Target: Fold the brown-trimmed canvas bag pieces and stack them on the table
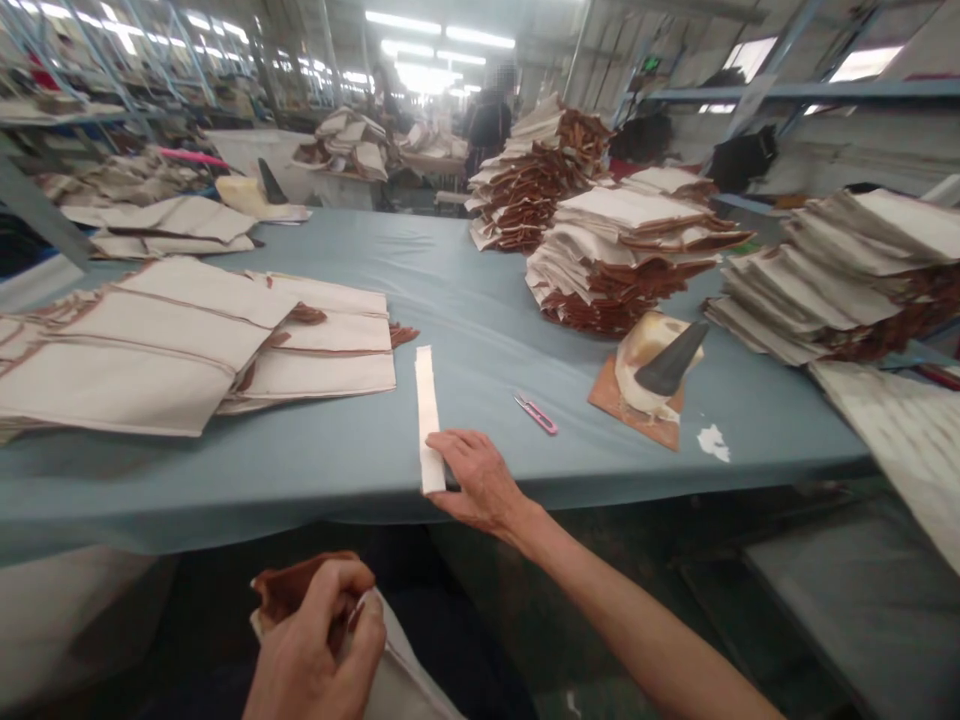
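Observation:
My right hand [480, 482] rests at the near edge of the blue-grey table [465, 300], its fingers lying on the near end of a narrow white strip [427, 405] that runs away from me. My left hand [319, 645] is low, below the table edge, with fingers pinched on a cream fabric piece with a brown leather handle [300, 590]. A small pink thread snipper [536, 414] lies on the table just right of the strip.
Flat cream bags with brown trim [180, 340] are spread at the left. Tall stacks of the same bags [622, 260] stand at the right and back. An iron on a brown pad [652, 375] sits at the right. A person stands far behind.

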A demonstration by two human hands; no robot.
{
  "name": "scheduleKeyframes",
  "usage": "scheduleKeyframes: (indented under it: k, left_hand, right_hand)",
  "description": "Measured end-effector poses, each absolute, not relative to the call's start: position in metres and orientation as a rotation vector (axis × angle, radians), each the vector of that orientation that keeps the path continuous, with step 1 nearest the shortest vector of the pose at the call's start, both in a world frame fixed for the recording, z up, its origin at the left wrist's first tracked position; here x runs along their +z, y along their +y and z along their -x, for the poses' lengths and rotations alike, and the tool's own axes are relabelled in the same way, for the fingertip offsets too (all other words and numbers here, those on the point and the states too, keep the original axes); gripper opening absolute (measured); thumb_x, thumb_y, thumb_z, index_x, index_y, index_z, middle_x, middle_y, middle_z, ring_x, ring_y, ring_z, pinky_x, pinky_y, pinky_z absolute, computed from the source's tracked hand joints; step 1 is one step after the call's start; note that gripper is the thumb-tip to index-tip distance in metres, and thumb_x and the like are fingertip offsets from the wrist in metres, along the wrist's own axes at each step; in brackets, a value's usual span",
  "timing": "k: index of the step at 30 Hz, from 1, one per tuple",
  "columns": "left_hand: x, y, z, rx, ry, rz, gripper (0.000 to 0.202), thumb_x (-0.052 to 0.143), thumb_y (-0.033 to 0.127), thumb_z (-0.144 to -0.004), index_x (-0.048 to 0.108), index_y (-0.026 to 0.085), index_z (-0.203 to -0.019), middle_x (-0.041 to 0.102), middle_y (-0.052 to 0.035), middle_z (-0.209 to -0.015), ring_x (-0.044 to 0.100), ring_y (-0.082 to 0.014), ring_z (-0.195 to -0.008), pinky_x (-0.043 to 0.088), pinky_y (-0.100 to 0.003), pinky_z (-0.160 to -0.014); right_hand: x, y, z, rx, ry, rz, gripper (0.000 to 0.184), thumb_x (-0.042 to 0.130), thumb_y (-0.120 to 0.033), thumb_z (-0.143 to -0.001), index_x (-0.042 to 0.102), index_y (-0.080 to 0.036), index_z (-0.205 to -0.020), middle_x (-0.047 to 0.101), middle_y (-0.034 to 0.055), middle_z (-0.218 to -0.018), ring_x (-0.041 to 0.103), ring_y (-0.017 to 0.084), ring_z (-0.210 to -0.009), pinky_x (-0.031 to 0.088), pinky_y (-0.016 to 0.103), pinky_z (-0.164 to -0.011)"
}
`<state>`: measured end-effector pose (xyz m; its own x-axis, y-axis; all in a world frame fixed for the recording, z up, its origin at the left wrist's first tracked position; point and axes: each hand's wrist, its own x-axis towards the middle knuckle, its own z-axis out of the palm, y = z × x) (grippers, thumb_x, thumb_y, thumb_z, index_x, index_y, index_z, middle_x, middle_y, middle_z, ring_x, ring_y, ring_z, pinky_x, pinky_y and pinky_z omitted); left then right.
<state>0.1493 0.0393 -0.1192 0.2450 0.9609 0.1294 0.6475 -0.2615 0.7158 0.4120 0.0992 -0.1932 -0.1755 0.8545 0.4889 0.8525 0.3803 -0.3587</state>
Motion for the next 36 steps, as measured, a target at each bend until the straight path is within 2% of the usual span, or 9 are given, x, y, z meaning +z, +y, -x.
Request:
scheduleKeyframes:
  k: [3,5,9,13,16,22,27,31,36]
  left_hand:
    - [-0.118,0.059,-0.164,0.659,1.437,-1.912,0.020,0.053,0.044,-0.088,0.064,0.028,-0.085,0.067,0.0056,-0.061,0.065,-0.0195,-0.055,0.047,-0.030,-0.062]
    - [-0.121,0.074,-0.173,0.546,1.396,-1.855,0.026,0.051,0.050,-0.081,0.063,0.027,-0.079,0.058,0.0061,-0.052,0.060,-0.0201,-0.050,0.044,-0.031,-0.056]
    - [-0.129,0.095,-0.189,0.469,1.389,-1.786,0.032,0.046,0.051,-0.076,0.064,0.025,-0.079,0.052,0.0067,-0.051,0.055,-0.0188,-0.049,0.041,-0.030,-0.055]
    - [-0.132,0.101,-0.200,0.457,1.374,-1.745,0.033,0.045,0.051,-0.075,0.064,0.025,-0.081,0.048,0.0084,-0.051,0.048,-0.0167,-0.047,0.036,-0.028,-0.052]
    - [-0.131,0.101,-0.205,0.458,1.354,-1.727,0.032,0.046,0.051,-0.075,0.064,0.025,-0.080,0.046,0.0090,-0.050,0.046,-0.0162,-0.047,0.036,-0.028,-0.052]
    - [-0.134,0.103,-0.208,0.471,1.327,-1.713,0.030,0.048,0.048,-0.079,0.065,0.024,-0.084,0.050,0.0083,-0.052,0.049,-0.0162,-0.047,0.037,-0.027,-0.051]
    - [-0.136,0.101,-0.208,0.495,1.328,-1.732,0.030,0.050,0.045,-0.082,0.068,0.022,-0.091,0.053,0.0083,-0.053,0.052,-0.0158,-0.048,0.039,-0.026,-0.051]
    - [-0.135,0.095,-0.206,0.573,1.345,-1.833,0.034,0.050,0.040,-0.090,0.072,0.020,-0.106,0.051,0.0091,-0.056,0.053,-0.0154,-0.051,0.043,-0.026,-0.058]
    - [-0.146,0.097,-0.206,0.452,1.210,-2.214,0.050,0.043,0.031,-0.098,0.076,0.019,-0.133,0.074,0.0003,-0.073,0.068,-0.0182,-0.061,0.048,-0.029,-0.069]
  right_hand:
    - [-0.192,0.096,-0.415,0.003,-2.061,1.413,0.075,0.090,-0.033,-0.086,0.058,-0.018,-0.153,0.074,0.0194,-0.147,0.067,0.036,-0.137,0.053,0.054,-0.116]
    - [-0.192,0.093,-0.418,-0.011,-2.096,1.380,0.073,0.091,-0.032,-0.085,0.060,-0.017,-0.150,0.068,0.0226,-0.155,0.064,0.038,-0.140,0.053,0.055,-0.116]
    - [-0.192,0.086,-0.422,-0.042,-2.132,1.328,0.063,0.091,-0.032,-0.089,0.063,-0.018,-0.145,0.060,0.0246,-0.163,0.058,0.039,-0.145,0.050,0.056,-0.117]
    - [-0.195,0.079,-0.422,-0.081,-2.124,1.295,0.030,0.076,-0.030,-0.104,0.070,-0.020,-0.132,0.076,0.0168,-0.134,0.067,0.031,-0.122,0.052,0.047,-0.105]
    - [-0.193,0.075,-0.420,-0.118,-2.100,1.287,0.010,0.066,-0.025,-0.109,0.074,-0.023,-0.115,0.080,0.0096,-0.112,0.068,0.025,-0.103,0.051,0.042,-0.095]
    - [-0.178,0.072,-0.416,-0.097,-2.015,1.292,0.019,0.064,-0.024,-0.111,0.074,-0.023,-0.095,0.083,0.0045,-0.099,0.067,0.022,-0.092,0.050,0.041,-0.095]
    - [-0.168,0.071,-0.413,0.084,-1.921,1.393,0.023,0.061,-0.020,-0.109,0.072,-0.023,-0.090,0.083,0.0048,-0.097,0.069,0.022,-0.093,0.051,0.041,-0.094]
    - [-0.162,0.071,-0.411,0.246,-1.894,1.543,0.024,0.058,-0.022,-0.109,0.072,-0.024,-0.089,0.082,0.0064,-0.099,0.070,0.025,-0.098,0.050,0.043,-0.097]
    - [-0.160,0.077,-0.409,0.325,-1.826,1.655,0.026,0.055,-0.028,-0.110,0.069,-0.024,-0.089,0.078,0.0078,-0.092,0.070,0.027,-0.096,0.049,0.042,-0.095]
